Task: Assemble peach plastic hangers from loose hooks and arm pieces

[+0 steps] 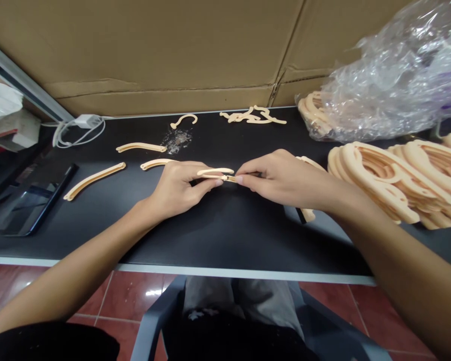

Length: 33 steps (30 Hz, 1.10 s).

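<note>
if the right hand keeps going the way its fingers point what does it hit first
The right hand meets the cream strip first, pinched at its fingertips; just past that, probably the left hand, though depth is hard to judge.

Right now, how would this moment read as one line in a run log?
left hand: holds curved peach strip | right hand: holds same strip | beside: stacked peach cut-outs

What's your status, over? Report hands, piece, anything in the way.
Left hand, right hand pinching curved cream strip. Another strip under right hand. Stacked cream frames to the right.
</note>
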Tool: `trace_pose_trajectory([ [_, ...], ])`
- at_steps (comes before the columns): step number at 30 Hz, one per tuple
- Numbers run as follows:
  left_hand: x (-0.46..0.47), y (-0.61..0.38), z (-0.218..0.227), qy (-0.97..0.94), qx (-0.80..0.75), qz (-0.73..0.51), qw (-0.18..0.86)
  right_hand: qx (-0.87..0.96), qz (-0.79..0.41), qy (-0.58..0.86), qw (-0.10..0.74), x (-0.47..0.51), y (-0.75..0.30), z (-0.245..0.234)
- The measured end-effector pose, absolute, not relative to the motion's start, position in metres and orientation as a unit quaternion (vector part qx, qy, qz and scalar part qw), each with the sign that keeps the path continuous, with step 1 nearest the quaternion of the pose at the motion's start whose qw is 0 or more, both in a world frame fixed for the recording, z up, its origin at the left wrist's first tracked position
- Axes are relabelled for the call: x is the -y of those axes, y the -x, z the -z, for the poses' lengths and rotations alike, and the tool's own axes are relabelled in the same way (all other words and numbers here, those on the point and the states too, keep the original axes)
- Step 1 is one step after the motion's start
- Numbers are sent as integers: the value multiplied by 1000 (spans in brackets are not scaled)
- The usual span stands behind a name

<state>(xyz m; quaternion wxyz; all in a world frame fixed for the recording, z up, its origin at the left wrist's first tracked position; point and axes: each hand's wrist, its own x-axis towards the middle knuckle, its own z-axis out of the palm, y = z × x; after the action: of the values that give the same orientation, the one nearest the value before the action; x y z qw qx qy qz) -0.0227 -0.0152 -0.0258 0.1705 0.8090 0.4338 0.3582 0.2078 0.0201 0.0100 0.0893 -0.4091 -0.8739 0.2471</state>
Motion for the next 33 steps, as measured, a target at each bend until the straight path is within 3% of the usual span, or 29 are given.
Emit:
trace_pose_trajectory([
  [13,19,24,27,-856,-369,-324,162,905,-216,359,71,-22,-212,-2],
  [21,21,24,22,-879,-384,-266,96,909,-184,368,61,-20,-212,-5],
  [33,19,24,27,-882,-390,-253,73,898,-215,378,72,-19,-210,-7],
])
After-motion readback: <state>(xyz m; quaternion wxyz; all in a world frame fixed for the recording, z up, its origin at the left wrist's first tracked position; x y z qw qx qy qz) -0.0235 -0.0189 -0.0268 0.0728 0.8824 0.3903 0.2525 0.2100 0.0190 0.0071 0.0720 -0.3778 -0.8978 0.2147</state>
